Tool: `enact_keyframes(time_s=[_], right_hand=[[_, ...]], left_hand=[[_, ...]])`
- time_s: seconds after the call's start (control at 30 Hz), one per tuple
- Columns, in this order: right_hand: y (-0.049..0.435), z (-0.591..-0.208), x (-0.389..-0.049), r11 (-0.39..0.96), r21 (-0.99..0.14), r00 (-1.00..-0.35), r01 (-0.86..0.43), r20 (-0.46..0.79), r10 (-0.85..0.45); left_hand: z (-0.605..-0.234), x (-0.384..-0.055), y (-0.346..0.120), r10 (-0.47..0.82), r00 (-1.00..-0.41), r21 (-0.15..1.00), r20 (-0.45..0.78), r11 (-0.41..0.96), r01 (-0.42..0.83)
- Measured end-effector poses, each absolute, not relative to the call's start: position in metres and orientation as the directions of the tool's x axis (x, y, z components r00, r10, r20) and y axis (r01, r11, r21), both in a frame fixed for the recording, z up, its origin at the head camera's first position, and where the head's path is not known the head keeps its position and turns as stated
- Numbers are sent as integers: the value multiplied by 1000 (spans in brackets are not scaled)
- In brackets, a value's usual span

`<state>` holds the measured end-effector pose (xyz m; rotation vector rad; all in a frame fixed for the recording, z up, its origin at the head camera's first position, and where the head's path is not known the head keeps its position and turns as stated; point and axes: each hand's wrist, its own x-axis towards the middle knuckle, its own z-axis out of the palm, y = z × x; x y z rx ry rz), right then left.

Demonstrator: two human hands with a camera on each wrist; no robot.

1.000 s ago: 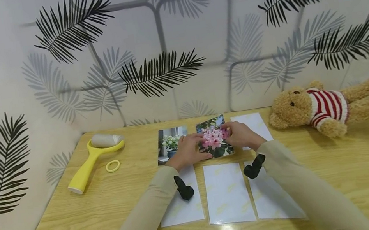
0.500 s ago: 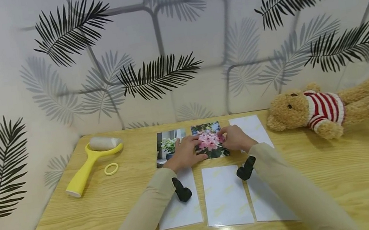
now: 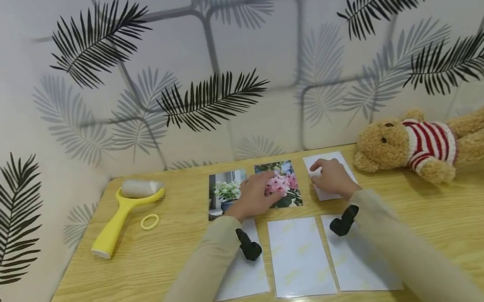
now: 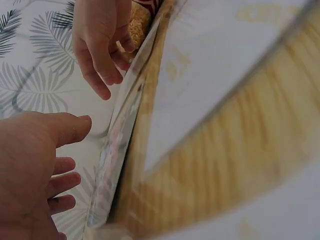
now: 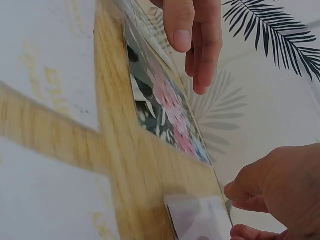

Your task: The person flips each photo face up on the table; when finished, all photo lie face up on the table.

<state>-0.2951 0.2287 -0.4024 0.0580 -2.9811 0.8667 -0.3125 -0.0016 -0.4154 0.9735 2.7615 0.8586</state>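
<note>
Releases pink-flower photo [image 3: 288, 184], now flat instead of tilted up a second ago; moves right hand [image 3: 333, 178] rightward, over back-right white card [image 3: 323, 194].

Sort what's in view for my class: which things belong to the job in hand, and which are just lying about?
Likely in the job:
plant photo
pink flower photo, near the left hand
four white cards, one near the right hand

Likely just lying about:
teddy bear
yellow forked tool
yellow ring

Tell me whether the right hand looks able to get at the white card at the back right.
Probably yes: the right hand is over the white card, no other object shows on it, and the teddy bear lies aside, to its right.
</note>
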Motion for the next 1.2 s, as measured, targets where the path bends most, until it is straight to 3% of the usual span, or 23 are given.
enact_keyframes(time_s=[0.33, 0.57, 0.83, 1.0, 1.2], right_hand=[[270, -402, -280, 853, -522, -999, 7, 37, 31], [285, -398, -268, 890, -454, -998, 35, 37, 58], [297, -398, -262, 809, -552, -974, 203, -200, 107], [304, -399, -263, 754, -621, -968, 216, -237, 82], [308, -397, -263, 685, -694, -969, 221, -239, 71]], left_hand=[[-398, -313, 39, 679, -731, 573, 67, 574, 586], [-396, -309, 70, 666, -745, 719, -36, 535, 443], [-411, -311, 99, 605, -796, 419, -26, 729, 541], [-413, -308, 110, 593, -800, 348, -93, 772, 532], [-415, -307, 114, 592, -799, 371, -105, 769, 521]])
